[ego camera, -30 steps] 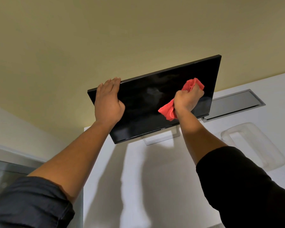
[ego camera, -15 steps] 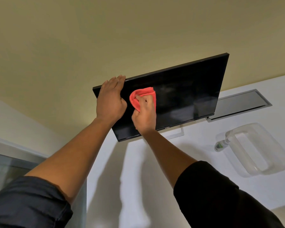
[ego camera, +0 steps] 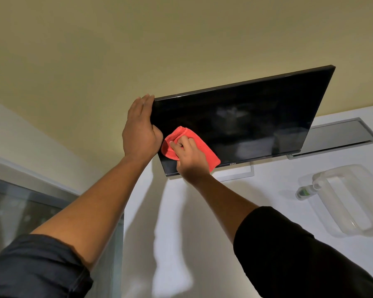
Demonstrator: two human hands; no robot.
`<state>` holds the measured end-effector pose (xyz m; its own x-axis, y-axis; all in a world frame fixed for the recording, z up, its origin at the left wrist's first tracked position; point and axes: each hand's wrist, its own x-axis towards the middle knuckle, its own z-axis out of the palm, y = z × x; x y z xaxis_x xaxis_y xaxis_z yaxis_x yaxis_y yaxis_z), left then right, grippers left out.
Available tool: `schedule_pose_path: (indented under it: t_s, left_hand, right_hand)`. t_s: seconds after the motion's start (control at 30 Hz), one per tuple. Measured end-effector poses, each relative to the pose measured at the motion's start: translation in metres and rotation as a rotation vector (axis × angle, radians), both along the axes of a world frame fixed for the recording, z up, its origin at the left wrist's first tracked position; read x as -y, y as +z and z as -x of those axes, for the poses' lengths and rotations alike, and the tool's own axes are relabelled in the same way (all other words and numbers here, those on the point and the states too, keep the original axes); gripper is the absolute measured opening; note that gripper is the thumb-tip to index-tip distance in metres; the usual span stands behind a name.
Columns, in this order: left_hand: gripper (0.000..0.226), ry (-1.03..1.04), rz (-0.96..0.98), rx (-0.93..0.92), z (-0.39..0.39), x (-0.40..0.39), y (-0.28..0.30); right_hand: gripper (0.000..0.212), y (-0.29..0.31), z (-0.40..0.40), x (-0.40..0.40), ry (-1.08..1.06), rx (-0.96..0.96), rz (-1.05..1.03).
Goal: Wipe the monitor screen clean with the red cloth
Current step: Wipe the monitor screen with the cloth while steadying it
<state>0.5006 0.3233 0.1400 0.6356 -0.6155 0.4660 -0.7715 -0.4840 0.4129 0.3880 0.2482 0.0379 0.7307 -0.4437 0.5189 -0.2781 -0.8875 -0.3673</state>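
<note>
The monitor (ego camera: 246, 123) stands tilted at the centre right of the frame, its dark screen facing the camera, its pale stand (ego camera: 235, 173) resting on the white bench (ego camera: 202, 211) below it. The red cloth (ego camera: 207, 151) lies pressed flat against the lower left part of the screen, bunched under the right hand (ego camera: 190, 155), whose fingers curl into the fabric and grip it; folds of cloth stick out above the knuckles and to the right of the wrist. The left hand (ego camera: 140, 127) sits just beside it at the screen's left edge, fingers straight and together along the bezel, thumb toward the glass, bracing the panel rather than clasping it. The likeliest trouble is the panel rocking or tipping back if the wiping hand pushes harder than the flat left hand can counter, since that hand only presses on the edge. A hard push on one spot could also stress the screen. A faint hazy patch shows near the upper middle of the screen; whether it is smear or reflection I cannot tell, but strokes kept to the lower left would leave it untouched. The left thumb near the glass may add fresh prints. A small bottle (ego camera: 306, 191) and a clear container (ego camera: 353, 201) lie at the right of the frame, well apart from both hands
</note>
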Motion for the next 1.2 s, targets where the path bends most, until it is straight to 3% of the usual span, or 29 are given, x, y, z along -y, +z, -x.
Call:
schedule_pose_path:
  t_s: [0.1, 0.33, 0.57, 0.67, 0.97, 1.07, 1.2]
  left_hand:
    - [0.076, -0.022, 0.032, -0.002, -0.002, 0.0, 0.0]
    - [0.08, -0.067, 0.105, -0.07, -0.006, -0.005, -0.009]
    - [0.092, 0.002, 0.169, -0.413, 0.004, -0.02, -0.039]
    - [0.085, 0.033, 0.12, -0.489, 0.006, -0.025, -0.056]
    - [0.065, 0.046, -0.078, -0.747, 0.018, -0.041, -0.089]
    - [0.056, 0.048, -0.101, -0.828, 0.025, -0.042, -0.096]
    - [0.061, 0.105, -0.156, -0.906, 0.031, -0.04, -0.109]
  right_hand:
    - [0.042, -0.01, -0.001, -0.006, -0.018, -0.023, 0.056]
    - [0.051, -0.027, 0.01, -0.013, 0.04, -0.351, 0.019]
    - [0.039, -0.037, 0.02, -0.015, 0.09, -0.423, -0.059]
    - [0.037, -0.04, 0.014, -0.022, 0.138, -0.447, -0.066]
    - [0.054, -0.057, 0.014, -0.024, 0.209, -0.561, -0.097]
    - [0.049, -0.059, 0.035, -0.008, 0.173, -0.572, -0.106]
    - [0.049, -0.065, 0.065, 0.02, 0.054, -0.599, -0.112]
